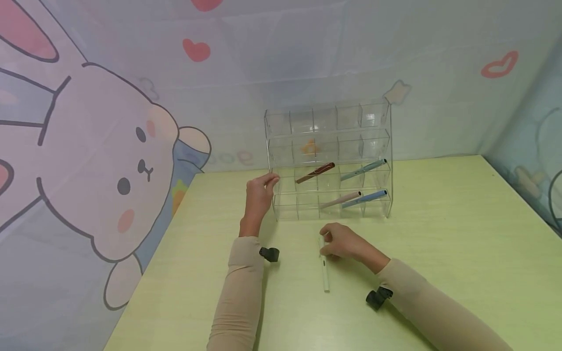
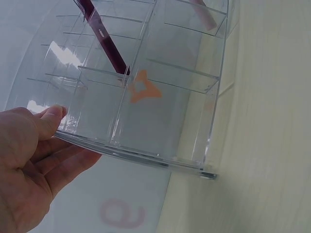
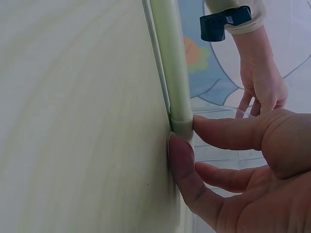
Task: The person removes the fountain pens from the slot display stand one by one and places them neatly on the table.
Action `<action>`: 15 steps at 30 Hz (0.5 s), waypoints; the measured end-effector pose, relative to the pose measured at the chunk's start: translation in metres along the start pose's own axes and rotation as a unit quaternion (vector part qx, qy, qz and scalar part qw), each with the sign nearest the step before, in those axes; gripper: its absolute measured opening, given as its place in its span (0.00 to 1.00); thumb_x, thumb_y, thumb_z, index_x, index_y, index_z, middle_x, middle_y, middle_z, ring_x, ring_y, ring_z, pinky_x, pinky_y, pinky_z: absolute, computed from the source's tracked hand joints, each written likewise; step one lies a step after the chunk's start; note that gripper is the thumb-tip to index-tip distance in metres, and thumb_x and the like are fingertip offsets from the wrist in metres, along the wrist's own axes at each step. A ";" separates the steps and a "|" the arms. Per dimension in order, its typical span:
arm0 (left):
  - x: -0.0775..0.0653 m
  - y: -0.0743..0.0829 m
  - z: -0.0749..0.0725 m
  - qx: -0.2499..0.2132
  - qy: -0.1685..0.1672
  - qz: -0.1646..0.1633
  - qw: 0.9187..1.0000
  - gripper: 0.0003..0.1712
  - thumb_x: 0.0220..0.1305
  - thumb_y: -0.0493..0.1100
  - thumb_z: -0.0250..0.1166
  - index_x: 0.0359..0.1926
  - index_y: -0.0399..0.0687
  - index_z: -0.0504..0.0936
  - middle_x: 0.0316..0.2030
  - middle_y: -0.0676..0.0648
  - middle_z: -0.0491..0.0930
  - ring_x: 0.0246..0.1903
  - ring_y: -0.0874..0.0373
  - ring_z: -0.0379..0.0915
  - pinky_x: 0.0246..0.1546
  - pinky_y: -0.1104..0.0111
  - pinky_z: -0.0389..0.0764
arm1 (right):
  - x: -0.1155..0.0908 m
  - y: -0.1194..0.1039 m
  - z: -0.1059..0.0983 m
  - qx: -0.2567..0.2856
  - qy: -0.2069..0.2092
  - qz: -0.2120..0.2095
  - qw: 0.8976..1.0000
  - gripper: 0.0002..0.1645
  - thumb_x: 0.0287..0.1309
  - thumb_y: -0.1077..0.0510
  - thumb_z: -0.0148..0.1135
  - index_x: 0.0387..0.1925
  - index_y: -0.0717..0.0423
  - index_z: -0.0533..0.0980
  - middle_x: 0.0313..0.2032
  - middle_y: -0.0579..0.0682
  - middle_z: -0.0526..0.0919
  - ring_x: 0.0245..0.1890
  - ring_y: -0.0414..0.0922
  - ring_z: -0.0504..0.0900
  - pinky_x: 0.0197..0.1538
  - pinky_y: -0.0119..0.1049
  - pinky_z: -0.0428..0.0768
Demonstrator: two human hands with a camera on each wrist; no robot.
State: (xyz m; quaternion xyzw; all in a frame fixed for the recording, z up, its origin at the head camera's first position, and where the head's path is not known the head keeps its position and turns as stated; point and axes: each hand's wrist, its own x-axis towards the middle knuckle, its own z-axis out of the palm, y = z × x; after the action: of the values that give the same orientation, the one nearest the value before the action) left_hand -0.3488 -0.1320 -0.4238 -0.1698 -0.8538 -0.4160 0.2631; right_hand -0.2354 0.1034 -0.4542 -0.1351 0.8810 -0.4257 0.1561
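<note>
A clear acrylic pen rack stands upright at the back of the table. My left hand grips its left side edge; in the left wrist view the thumb lies over that edge with the other fingers beneath. In front of the rack, my right hand pinches a pale green pen between thumb and fingers. The right wrist view shows this pen along the tabletop, fingertips at one end section. In the rack's lower rows lie a dark red pen, a teal pen, a pink pen and a blue pen.
The rack's upper two rows show only transparent compartments. Behind it hangs a cloth backdrop with a printed rabbit and hearts. The light yellow-green table extends to both sides. A black wrist camera sits on the left sleeve, another on the right.
</note>
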 end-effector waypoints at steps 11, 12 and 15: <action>0.001 -0.002 0.000 -0.001 0.008 0.016 1.000 0.08 0.68 0.36 0.65 0.41 0.37 0.89 0.39 0.38 0.87 0.44 0.45 0.85 0.44 0.55 0.83 | 0.001 0.000 0.001 0.017 0.005 0.006 1.000 0.32 0.54 0.67 0.69 0.59 0.75 0.70 0.48 0.65 0.78 0.34 0.46 0.81 0.33 0.39 0.83; 0.001 -0.002 0.000 -0.001 0.007 0.016 1.000 0.08 0.68 0.36 0.65 0.41 0.37 0.89 0.39 0.38 0.87 0.44 0.45 0.85 0.44 0.55 0.83 | 0.001 -0.001 0.001 0.020 0.005 0.007 1.000 0.32 0.54 0.67 0.70 0.59 0.75 0.70 0.48 0.65 0.78 0.33 0.46 0.81 0.33 0.39 0.84; 0.000 -0.001 0.000 -0.001 0.007 0.016 1.000 0.08 0.67 0.36 0.66 0.41 0.37 0.89 0.39 0.38 0.87 0.43 0.45 0.85 0.44 0.55 0.83 | 0.000 -0.001 0.001 0.028 0.004 0.010 1.000 0.31 0.54 0.67 0.69 0.59 0.75 0.70 0.49 0.66 0.77 0.31 0.46 0.82 0.33 0.40 0.84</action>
State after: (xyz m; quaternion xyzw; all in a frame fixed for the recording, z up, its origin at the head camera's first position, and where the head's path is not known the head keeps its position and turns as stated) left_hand -0.3496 -0.1331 -0.4242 -0.1807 -0.8484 -0.4141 0.2758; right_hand -0.2346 0.1018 -0.4541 -0.1205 0.8704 -0.4495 0.1610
